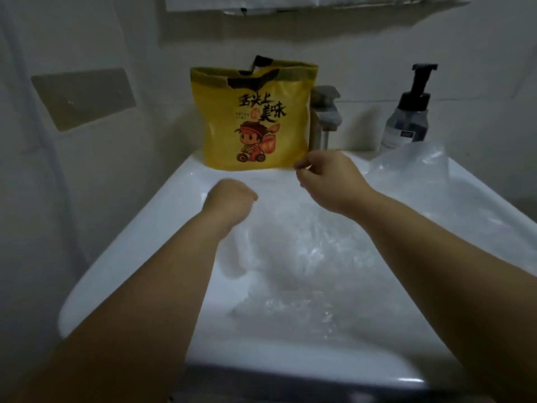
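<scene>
Your left hand (229, 199) and right hand (328, 178) pinch the crinkled clear plastic bag (290, 251) at its far edge in curled fingers, apparently stretching it open over the white ceramic sink (139, 228).

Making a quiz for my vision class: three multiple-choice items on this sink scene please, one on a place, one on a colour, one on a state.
1. Where does the yellow bag stand? A in the basin; B on the back rim of the sink; C on a shelf.
2. What colour is the pump of the soap bottle? A black; B white; C red.
3. How are the left hand and right hand? A flat and open; B curled, holding the clear plastic bag; C resting on the wall.
Answers: 1 B, it stands upright at the rim; 2 A, the pump is dark above a clear body; 3 B, the fingers of both curl on the plastic.
</scene>
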The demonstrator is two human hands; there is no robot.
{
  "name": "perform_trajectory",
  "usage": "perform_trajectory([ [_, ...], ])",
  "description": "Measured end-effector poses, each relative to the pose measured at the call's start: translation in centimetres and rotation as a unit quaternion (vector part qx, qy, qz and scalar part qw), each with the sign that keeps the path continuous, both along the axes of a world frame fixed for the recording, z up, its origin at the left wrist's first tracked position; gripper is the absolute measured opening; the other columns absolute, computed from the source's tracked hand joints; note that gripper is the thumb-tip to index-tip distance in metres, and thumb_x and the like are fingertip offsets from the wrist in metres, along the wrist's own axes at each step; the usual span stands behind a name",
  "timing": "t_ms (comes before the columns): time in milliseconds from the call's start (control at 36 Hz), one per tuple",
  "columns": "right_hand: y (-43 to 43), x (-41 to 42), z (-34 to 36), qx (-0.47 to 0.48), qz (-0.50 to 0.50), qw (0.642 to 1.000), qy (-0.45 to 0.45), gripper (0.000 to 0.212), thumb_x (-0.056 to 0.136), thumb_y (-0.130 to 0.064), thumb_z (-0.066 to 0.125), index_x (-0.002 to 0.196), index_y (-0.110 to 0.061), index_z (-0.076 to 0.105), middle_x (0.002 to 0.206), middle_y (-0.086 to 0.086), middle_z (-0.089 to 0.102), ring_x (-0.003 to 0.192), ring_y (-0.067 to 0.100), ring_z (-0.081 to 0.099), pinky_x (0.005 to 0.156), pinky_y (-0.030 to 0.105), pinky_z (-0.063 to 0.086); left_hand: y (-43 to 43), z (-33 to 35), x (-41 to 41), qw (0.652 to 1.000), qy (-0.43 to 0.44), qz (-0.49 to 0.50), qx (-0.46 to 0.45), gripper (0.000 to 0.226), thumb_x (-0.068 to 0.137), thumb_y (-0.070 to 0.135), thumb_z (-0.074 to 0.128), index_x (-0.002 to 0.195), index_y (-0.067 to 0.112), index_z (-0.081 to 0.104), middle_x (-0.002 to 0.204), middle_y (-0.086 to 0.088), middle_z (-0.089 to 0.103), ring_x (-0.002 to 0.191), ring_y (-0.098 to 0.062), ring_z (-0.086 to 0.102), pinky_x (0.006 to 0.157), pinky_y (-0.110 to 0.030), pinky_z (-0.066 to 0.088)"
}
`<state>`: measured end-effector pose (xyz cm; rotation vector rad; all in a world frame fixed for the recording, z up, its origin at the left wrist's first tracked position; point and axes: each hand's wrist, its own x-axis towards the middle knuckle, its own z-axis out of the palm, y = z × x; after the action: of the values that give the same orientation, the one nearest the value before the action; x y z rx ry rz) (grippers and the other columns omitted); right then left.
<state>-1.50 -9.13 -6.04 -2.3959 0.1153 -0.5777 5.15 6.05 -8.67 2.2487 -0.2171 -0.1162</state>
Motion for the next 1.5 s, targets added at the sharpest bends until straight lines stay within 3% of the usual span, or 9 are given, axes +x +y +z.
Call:
perform_trajectory([
  [111, -0.7, -1.2, -0.1, 0.095, 0.041, 0.992, 0.072, 0.032, 0.093, -0.022, 0.059, 0.124, -0.017, 0.06, 0.112, 0.007, 0.065, 0.097, 0.022, 0.064, 0.079, 0.032, 0.054, -0.9, 3.5, -2.0, 0.969, -0.025, -0.05, -0.241, 0.032, 0.089, -0.003, 0.05, 0.079, 0.021, 0.069, 0.103, 0.0, 0.068, 0.099, -0.018, 0.061, 0.076, -0.024, 0.048],
  [250, -1.4, -2.6, 0.3, 0.245, 0.157, 0.931, 0.22, 0.107, 0.064, -0.042, 0.079, 0.151, -0.034, 0.016, 0.152, 0.005, 0.032, 0.129, 0.025, 0.046, 0.092, 0.038, 0.049, -2.5, 4.9, -3.5, 0.853, 0.094, -0.174, -0.484, 0.025, 0.092, -0.007, 0.047, 0.09, 0.011, 0.065, 0.077, 0.0, 0.066, 0.073, -0.012, 0.063, 0.066, -0.023, 0.055],
  [389, -2.0, -2.5, -1.2, 0.329, 0.11, 0.928, 0.133, 0.021, 0.094, -0.025, 0.059, 0.112, -0.015, 0.06, 0.112, 0.008, 0.066, 0.105, 0.026, 0.063, 0.096, 0.049, 0.051, -3.3, 3.2, -3.5, 0.717, 0.197, -0.106, -0.66, 0.016, 0.096, 0.001, 0.049, 0.099, 0.007, 0.063, 0.089, -0.006, 0.068, 0.068, -0.012, 0.067, 0.06, -0.021, 0.057],
  [528, -2.9, -2.2, -1.4, 0.525, 0.141, 0.827, 0.142, 0.055, 0.096, -0.044, 0.048, 0.139, -0.01, 0.046, 0.133, 0.012, 0.058, 0.11, 0.033, 0.06, 0.098, 0.049, 0.048, -3.8, 1.6, -2.0, 0.853, 0.103, -0.046, -0.51, 0.041, 0.098, 0.025, 0.049, 0.139, 0.03, 0.045, 0.139, 0.002, 0.053, 0.127, -0.019, 0.047, 0.104, -0.043, 0.034],
  [667, -3.0, -1.9, -1.1, 0.582, 0.161, 0.786, 0.132, 0.06, 0.097, -0.059, 0.029, 0.124, -0.015, 0.06, 0.113, 0.012, 0.069, 0.099, 0.029, 0.068, 0.085, 0.04, 0.054, -4.5, 0.6, -2.8, 0.899, 0.133, -0.163, -0.385, 0.031, 0.089, 0.022, 0.062, 0.12, 0.018, 0.063, 0.11, -0.004, 0.068, 0.101, -0.025, 0.064, 0.089, -0.042, 0.05],
  [778, -3.2, -2.1, -0.5, 0.603, 0.213, 0.762, 0.106, 0.074, 0.086, -0.071, 0.029, 0.117, -0.013, 0.064, 0.113, 0.012, 0.069, 0.102, 0.03, 0.067, 0.089, 0.043, 0.052, -4.6, -0.2, -2.5, 0.947, 0.005, -0.063, -0.315, 0.022, 0.093, 0.022, 0.064, 0.101, 0.002, 0.069, 0.088, -0.012, 0.066, 0.08, -0.026, 0.062, 0.076, -0.04, 0.052],
  [1000, -2.8, -1.7, -1.1, 0.519, 0.13, 0.843, 0.05, 0.005, 0.092, -0.009, 0.059, 0.096, -0.007, 0.061, 0.086, 0.007, 0.06, 0.074, 0.019, 0.058, 0.079, 0.035, 0.058, -3.5, -0.2, -2.8, 0.955, -0.095, 0.034, -0.28, 0.049, 0.091, 0.044, 0.06, 0.094, -0.004, 0.06, 0.081, -0.007, 0.055, 0.07, -0.019, 0.049, 0.062, -0.032, 0.041],
  [1250, -3.0, -1.4, -1.0, 0.647, 0.127, 0.752, 0.015, 0.024, 0.1, -0.015, 0.041, 0.083, -0.008, 0.057, 0.084, 0.01, 0.048, 0.063, 0.019, 0.05, 0.06, 0.031, 0.056, -3.2, 0.5, -3.0, 0.942, -0.056, 0.096, -0.318, 0.043, 0.093, 0.054, 0.053, 0.071, 0.018, 0.057, 0.079, -0.002, 0.061, 0.079, -0.018, 0.059, 0.074, -0.032, 0.05],
  [1500, -2.7, -1.6, -1.0, 0.559, 0.124, 0.82, 0.001, 0.016, 0.099, -0.013, 0.05, 0.083, -0.01, 0.051, 0.073, 0.009, 0.058, 0.06, 0.021, 0.056, 0.055, 0.03, 0.052, -3.1, -0.1, -2.9, 0.964, -0.175, 0.05, -0.195, 0.037, 0.092, 0.03, 0.063, 0.128, 0.031, 0.053, 0.122, 0.011, 0.048, 0.101, -0.008, 0.05, 0.084, -0.026, 0.044],
])
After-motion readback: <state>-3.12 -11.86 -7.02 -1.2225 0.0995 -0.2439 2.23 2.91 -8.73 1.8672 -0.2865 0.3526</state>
